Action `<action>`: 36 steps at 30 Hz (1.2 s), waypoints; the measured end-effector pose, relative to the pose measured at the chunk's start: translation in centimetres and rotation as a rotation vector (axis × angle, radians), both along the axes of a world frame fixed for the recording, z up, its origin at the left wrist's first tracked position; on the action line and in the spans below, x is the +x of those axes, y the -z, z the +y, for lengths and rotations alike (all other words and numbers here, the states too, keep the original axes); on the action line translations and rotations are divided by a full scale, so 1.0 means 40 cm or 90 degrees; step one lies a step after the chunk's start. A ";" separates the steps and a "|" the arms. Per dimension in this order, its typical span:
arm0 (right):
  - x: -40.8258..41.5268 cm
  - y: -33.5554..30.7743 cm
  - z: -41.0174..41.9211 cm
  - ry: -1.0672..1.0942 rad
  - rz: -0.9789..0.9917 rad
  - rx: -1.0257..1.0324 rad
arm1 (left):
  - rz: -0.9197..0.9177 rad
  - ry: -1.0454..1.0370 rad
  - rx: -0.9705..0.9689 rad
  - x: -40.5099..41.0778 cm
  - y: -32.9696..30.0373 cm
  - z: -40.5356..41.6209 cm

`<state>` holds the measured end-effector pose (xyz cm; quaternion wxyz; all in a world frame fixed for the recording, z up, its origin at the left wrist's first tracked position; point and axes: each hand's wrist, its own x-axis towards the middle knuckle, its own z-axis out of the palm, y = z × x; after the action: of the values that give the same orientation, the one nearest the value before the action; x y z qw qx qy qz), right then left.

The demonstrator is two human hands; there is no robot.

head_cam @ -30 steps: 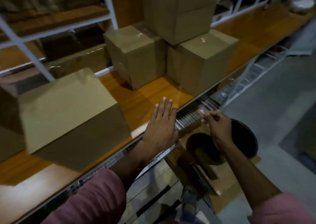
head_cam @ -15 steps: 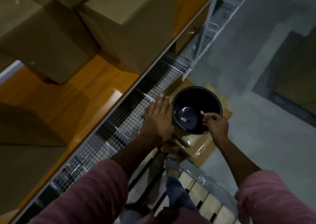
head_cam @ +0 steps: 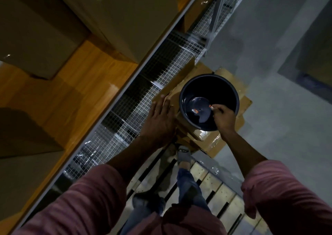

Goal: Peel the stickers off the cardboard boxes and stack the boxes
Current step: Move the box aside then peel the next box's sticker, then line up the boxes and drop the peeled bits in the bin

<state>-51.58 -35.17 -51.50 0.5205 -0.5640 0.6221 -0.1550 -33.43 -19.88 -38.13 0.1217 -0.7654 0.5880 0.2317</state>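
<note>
The right hand (head_cam: 223, 120) pinches a peeled sticker (head_cam: 212, 106) directly above the open bucket (head_cam: 209, 101); the left hand (head_cam: 159, 125), fingers spread flat, hovers beside the bucket's rim.

We see tan boxes (head_cam: 45, 42) on an orange wood-grain shelf (head_cam: 71, 98), a black bucket (head_cam: 231, 94), pink sleeves (head_cam: 86, 207), and a white-and-red sticker (head_cam: 211, 106).

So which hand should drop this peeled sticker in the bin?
Right. The right hand already pinches the sticker over the open black bin, so it likely only has to let go. The left hand is flat, empty, beside the bin.
</note>
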 end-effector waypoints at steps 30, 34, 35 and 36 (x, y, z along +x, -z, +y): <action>-0.004 0.093 -0.023 -0.029 0.014 0.006 | -0.010 -0.019 0.050 0.010 0.035 0.036; 0.011 0.090 -0.028 -0.037 0.059 -0.005 | -0.015 -0.026 0.055 0.021 0.042 0.048; 0.017 0.079 -0.027 -0.041 0.067 -0.011 | -0.017 -0.026 0.056 0.023 0.043 0.050; 0.021 0.073 -0.027 -0.040 0.072 -0.017 | -0.017 -0.025 0.056 0.026 0.044 0.052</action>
<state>-50.75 -36.25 -54.42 0.4819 -0.5978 0.6303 -0.1149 -32.39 -17.78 -39.89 0.1583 -0.7736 0.5606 0.2495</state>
